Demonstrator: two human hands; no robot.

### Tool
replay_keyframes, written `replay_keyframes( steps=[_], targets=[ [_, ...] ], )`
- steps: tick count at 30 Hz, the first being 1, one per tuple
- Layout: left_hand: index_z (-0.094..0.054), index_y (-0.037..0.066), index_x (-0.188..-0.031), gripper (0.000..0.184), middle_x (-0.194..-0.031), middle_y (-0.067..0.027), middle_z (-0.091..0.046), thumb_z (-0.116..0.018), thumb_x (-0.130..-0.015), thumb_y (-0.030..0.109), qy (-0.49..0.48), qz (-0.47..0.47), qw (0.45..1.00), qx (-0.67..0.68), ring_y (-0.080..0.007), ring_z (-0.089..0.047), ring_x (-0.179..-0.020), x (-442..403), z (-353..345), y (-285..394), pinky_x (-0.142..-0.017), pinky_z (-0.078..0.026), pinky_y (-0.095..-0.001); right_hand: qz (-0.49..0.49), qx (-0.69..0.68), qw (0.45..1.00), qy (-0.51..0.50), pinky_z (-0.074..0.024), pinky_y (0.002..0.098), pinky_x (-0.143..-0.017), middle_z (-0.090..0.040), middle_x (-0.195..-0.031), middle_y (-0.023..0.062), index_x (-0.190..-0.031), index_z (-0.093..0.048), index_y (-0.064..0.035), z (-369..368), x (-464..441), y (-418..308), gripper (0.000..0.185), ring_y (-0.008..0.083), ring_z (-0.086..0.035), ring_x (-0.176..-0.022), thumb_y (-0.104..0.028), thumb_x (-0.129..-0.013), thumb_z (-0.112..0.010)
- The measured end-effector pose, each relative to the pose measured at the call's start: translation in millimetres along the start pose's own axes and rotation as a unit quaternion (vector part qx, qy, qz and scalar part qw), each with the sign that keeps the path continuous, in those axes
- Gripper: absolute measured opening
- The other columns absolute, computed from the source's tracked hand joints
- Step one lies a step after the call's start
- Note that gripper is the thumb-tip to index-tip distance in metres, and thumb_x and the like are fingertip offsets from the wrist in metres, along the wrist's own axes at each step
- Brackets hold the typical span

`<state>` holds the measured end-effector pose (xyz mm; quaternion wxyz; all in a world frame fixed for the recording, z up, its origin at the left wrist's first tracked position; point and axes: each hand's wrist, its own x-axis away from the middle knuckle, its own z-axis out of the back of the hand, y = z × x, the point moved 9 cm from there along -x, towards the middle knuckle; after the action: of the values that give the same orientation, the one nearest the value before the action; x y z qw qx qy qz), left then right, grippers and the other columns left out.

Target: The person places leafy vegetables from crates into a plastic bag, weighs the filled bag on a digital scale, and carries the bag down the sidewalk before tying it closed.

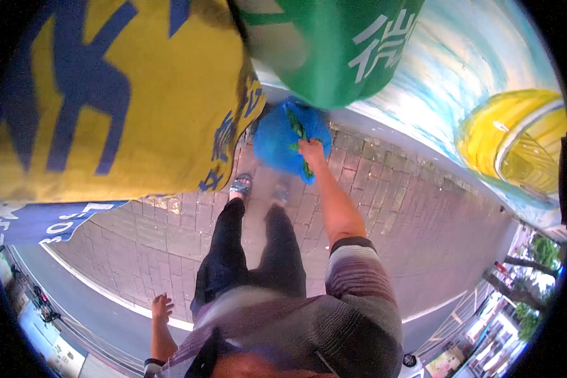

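Note:
Stretched forward, my right hand (pixel 312 151) is closed at the edge of a blue plastic bag (pixel 271 142). Green strips (pixel 296 124), perhaps leaves or a tie, run along the bag beside my fingers. What lies inside the bag cannot be made out. My left hand (pixel 162 306) hangs low at my side, its fingers loosely apart and nothing in it. The bag is in front of my sandalled feet (pixel 242 184), under a hanging green cloth (pixel 334 50) with white characters.
A large yellow banner (pixel 138 94) with blue lettering fills the upper left, with a blue banner (pixel 75 220) below it. At right stands a painted wall (pixel 441 88). Brick paving (pixel 409 239) lies underfoot. A road (pixel 88 296) and parked bicycles (pixel 43 302) are at lower left.

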<state>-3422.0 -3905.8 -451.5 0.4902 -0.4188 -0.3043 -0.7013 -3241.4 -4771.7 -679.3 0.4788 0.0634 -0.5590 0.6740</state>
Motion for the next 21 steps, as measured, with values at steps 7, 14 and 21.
replay_keyframes(
  steps=[7,14,21],
  targets=[
    [-0.055,0.007,-0.128,0.053,-0.107,-0.0111,-0.068,-0.063,-0.091,0.044,0.012,-0.066,0.998,-0.017,-0.0251,-0.067,-0.089,-16,-45,15,-0.072,-0.05,-0.0411,0.162,0.087,0.983,-0.025,-0.0438,0.0343,-0.054,-0.062,-0.069,0.0106,-0.078,-0.06,0.0038,-20,-68,19,0.031,0.0188,-0.057,-0.058,-0.025,-0.087,-0.068],
    [-0.057,-0.007,-0.127,0.052,-0.125,-0.0275,-0.061,-0.065,-0.091,0.03,0.091,-0.407,0.876,-0.241,-0.0389,-0.058,-0.12,-2,-258,248,-0.102,-0.045,-0.0404,0.07,0.1,0.992,-0.04,-0.0442,0.034,-0.056,-0.063,-0.072,0.0111,-0.078,-0.057,0.0045,-10,-41,14,0.033,0.0176,-0.058,-0.061,-0.025,-0.089,-0.067],
    [-0.014,-0.002,-0.153,0.121,-0.155,-0.0256,-0.025,-0.08,-0.068,0.053,0.035,-0.652,0.692,-0.309,-0.0408,-0.024,-0.145,97,-547,459,-0.118,-0.02,-0.0509,0.148,0.165,0.971,-0.085,-0.0468,0.0335,-0.061,-0.064,-0.076,0.0115,-0.084,-0.058,0.0047,-14,-24,17,0.03,0.0172,-0.058,-0.067,-0.024,-0.089,-0.066]
  ],
)
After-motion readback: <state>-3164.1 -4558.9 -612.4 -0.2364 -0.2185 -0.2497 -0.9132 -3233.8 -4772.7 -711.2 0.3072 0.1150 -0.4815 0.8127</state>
